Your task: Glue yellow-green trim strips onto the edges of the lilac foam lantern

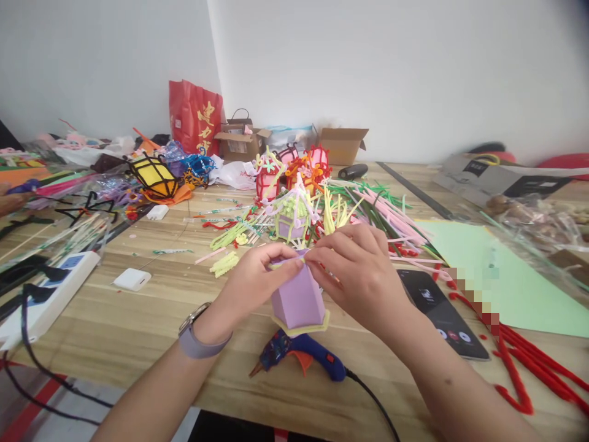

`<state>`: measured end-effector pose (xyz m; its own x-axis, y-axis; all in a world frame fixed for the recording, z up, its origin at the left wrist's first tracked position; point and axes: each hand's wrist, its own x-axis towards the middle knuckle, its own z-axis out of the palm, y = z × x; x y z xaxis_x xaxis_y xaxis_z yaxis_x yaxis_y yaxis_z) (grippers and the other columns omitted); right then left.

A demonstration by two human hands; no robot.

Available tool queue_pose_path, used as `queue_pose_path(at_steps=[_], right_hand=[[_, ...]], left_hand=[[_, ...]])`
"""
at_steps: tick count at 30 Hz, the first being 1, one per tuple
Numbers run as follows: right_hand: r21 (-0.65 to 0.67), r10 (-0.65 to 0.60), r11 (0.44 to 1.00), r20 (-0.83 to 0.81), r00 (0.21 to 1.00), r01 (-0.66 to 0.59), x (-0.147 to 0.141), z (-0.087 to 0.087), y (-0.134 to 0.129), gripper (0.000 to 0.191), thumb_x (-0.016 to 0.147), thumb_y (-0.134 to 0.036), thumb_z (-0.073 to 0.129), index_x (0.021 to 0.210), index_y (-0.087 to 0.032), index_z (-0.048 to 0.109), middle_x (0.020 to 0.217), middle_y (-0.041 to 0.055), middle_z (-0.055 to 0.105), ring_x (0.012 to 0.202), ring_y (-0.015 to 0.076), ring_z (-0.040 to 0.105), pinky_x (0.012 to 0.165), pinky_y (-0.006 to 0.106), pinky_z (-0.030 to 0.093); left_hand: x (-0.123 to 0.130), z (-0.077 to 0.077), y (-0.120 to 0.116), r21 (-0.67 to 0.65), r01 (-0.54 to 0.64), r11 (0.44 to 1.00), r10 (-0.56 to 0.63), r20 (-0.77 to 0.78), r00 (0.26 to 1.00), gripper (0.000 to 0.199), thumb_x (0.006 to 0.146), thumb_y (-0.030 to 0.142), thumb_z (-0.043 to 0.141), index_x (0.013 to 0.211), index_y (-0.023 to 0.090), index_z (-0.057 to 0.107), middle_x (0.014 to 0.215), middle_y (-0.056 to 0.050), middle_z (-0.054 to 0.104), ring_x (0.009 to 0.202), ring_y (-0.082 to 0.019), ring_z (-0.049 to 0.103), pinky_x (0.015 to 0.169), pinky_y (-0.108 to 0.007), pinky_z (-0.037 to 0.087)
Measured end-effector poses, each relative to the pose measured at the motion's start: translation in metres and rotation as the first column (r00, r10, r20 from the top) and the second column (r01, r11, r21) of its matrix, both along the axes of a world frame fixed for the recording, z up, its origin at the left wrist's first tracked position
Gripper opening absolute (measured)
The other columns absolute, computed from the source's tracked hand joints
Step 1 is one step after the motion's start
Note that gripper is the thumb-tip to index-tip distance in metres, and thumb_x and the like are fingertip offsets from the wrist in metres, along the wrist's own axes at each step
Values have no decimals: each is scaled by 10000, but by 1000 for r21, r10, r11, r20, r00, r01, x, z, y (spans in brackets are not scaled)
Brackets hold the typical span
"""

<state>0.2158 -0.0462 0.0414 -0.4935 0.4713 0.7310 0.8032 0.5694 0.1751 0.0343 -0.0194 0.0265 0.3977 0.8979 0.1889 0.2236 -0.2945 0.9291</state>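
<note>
A small purple paper lantern body with a yellow fuzzy trim along its lower edge is held above the table. My left hand grips its upper left edge between thumb and fingers. At its top right, the fingertips of my right hand are pinched together on the yellow trim. Just below the lantern body lies a blue glue gun with an orange trigger, its tip pointing left. Behind my hands stands a finished-looking purple and yellow-green lantern.
Pink pipe cleaners and red ones lie at the right, near a phone and a green sheet. At left are a power strip, a white charger and a yellow lantern. Another person's hand shows at far left.
</note>
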Motion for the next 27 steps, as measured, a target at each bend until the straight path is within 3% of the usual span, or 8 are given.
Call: queue_pose_path(at_steps=[6, 15, 20, 27], right_hand=[[-70, 9, 998, 54, 998, -5, -1, -5, 1, 227, 940, -172, 498, 791, -162, 669, 770, 49, 650, 724, 181, 518, 673, 314, 358], [-1, -21, 1000, 90, 996, 21, -7, -8, 1, 193, 909, -153, 511, 759, -177, 631, 707, 24, 582, 687, 182, 448, 644, 321, 301], [-72, 47, 996, 22, 999, -45, -6, -10, 5, 210, 894, -133, 484, 755, -156, 641, 693, 20, 569, 657, 157, 427, 629, 305, 314], [-202, 149, 961, -200, 968, -190, -6, -11, 7, 212, 891, -133, 469, 755, -160, 630, 744, 30, 641, 708, 140, 550, 693, 269, 402]], left_hand=[[0, -7, 4, 41, -46, 998, 47, -25, 999, 180, 831, 348, 600, 766, 201, 680, 771, 9, 672, 746, -157, 597, 661, -263, 439], [-3, -15, 12, 220, -85, 972, 104, -76, 992, 171, 791, 371, 624, 736, 224, 692, 880, -24, 691, 895, -211, 612, 826, -340, 449], [-5, -14, 15, 281, -33, 959, 60, -88, 994, 177, 817, 370, 604, 737, 236, 687, 883, -25, 686, 928, -216, 603, 865, -355, 443], [-10, -16, 17, 333, 4, 943, 19, -66, 998, 152, 835, 366, 624, 763, 255, 700, 897, -25, 692, 967, -219, 585, 926, -377, 421]])
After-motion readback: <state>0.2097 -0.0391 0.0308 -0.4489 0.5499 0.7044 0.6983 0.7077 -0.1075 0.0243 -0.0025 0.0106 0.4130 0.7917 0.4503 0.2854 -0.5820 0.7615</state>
